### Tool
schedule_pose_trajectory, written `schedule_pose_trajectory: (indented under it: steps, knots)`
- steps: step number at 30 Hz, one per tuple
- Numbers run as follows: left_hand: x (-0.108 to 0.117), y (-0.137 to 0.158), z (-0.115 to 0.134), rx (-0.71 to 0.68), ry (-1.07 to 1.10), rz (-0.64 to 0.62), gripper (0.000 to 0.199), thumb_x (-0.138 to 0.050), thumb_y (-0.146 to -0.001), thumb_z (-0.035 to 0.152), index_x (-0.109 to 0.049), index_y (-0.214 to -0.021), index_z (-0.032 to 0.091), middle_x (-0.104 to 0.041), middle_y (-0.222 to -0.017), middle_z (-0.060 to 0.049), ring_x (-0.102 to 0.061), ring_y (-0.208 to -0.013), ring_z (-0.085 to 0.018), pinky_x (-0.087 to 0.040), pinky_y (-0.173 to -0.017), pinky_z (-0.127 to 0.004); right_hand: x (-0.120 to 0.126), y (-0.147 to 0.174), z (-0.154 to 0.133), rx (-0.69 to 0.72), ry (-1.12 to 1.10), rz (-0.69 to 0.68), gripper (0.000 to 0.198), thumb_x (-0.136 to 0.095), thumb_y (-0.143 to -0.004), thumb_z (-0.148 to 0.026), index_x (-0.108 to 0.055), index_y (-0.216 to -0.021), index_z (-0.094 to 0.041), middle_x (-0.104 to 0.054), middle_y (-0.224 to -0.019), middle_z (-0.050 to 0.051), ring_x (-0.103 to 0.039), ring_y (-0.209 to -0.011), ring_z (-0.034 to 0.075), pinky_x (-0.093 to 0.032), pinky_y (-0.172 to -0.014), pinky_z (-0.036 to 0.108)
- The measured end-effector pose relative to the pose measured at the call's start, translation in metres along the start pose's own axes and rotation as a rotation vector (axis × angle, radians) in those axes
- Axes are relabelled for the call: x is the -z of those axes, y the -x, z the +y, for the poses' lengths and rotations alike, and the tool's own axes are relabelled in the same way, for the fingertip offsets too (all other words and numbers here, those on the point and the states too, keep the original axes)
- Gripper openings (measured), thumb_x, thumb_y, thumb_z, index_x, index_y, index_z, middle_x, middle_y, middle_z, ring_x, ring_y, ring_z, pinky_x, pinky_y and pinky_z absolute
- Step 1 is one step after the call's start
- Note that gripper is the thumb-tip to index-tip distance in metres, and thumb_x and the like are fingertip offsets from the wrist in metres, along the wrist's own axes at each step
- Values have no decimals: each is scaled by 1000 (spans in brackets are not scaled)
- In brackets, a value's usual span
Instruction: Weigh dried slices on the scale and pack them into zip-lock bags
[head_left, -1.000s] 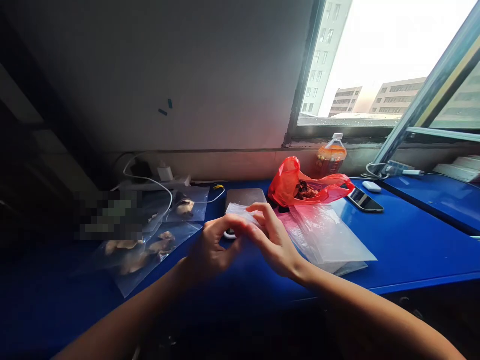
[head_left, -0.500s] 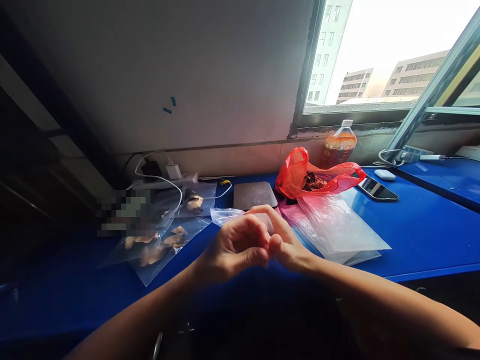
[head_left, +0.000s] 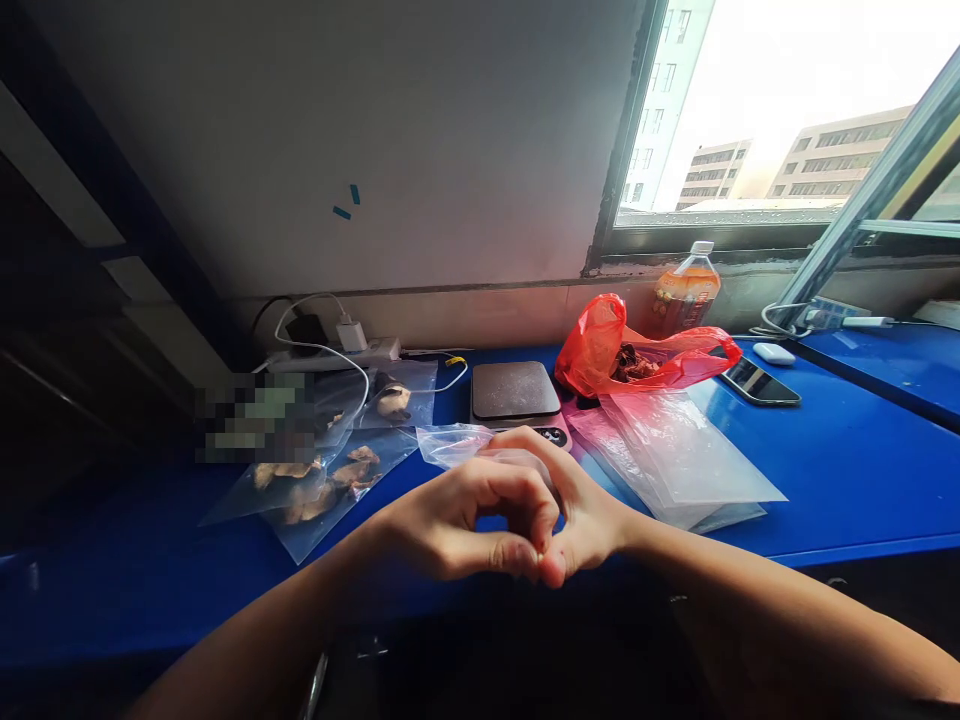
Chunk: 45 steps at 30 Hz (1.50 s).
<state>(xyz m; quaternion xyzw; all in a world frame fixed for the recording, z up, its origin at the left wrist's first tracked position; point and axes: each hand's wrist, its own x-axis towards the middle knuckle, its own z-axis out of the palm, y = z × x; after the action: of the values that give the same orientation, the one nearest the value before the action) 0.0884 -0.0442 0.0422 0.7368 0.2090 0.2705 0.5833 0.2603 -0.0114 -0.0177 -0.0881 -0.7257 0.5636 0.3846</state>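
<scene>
Clear bag (head_left: 450, 444) held near a scale (head_left: 516, 390)
Left hand (head_left: 465, 515) and right hand (head_left: 589, 505) are joined, 2 thumbs (head_left: 516, 556) pressed together.

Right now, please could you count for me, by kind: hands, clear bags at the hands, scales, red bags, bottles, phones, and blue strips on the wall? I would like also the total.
Hands: 2 (left hand, right hand)
Clear bag at the hands: 1
Scale: 1
Red bag: 1
Bottle: 1
Phone: 1
Blue strips: 2
Total: 9
</scene>
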Motion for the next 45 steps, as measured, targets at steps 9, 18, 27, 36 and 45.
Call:
schedule_pose_trajectory:
  steps: [9, 18, 27, 36, 45]
  knots:
    - [38, 9, 7, -497, 89, 429, 26, -67, -83, 48, -62, -82, 23, -62, -71, -2, -58, -63, -15, -47, -56, -26, 22, -9, -16, 89, 13, 625, 27, -71, -79, -47, -67, -84, -21, -58, -70, -2, -49, -56, 9, -41, -52, 22]
    - [55, -18, -45, 92, -26, 786, 47, -66, -78, 55, -60, -101, 15, -64, -92, -8, -60, -86, -19, -48, -73, -30, 37, -19, -13, 95, 74, 800, 33, -51, -91, -55, -59, -99, -24, -41, -49, -8, -32, -40, 8, -26, -41, 23]
    - [65, -19, -46, -41, -105, 975, 23, -53, -89, 43, -44, -90, 22, -42, -67, 7, -34, -47, -6, -30, -45, -17, 61, -18, -1, 72, 784, 873, 38, -52, -90, -51, -60, -73, -18, -49, -54, -3, -40, -47, 9, -30, -49, 24]
    - [67, -5, -24, 261, -338, 311, 24, -64, -80, 38, -62, -78, 15, -54, -68, 2, -45, -59, -9, -34, -55, -20, 64, -10, -24, -91, 479, 504, 34, -58, -83, -48, -59, -67, -17, -46, -56, -3, -41, -52, 10, -30, -48, 24]
    - [64, -6, -30, 238, -423, 216, 30, -60, -85, 45, -63, -83, 16, -56, -72, 1, -47, -65, -12, -34, -59, -21, 42, -14, -8, -225, 525, 106, 31, -48, -82, -35, -55, -59, -15, -38, -52, -4, -33, -52, 8, -23, -48, 24]
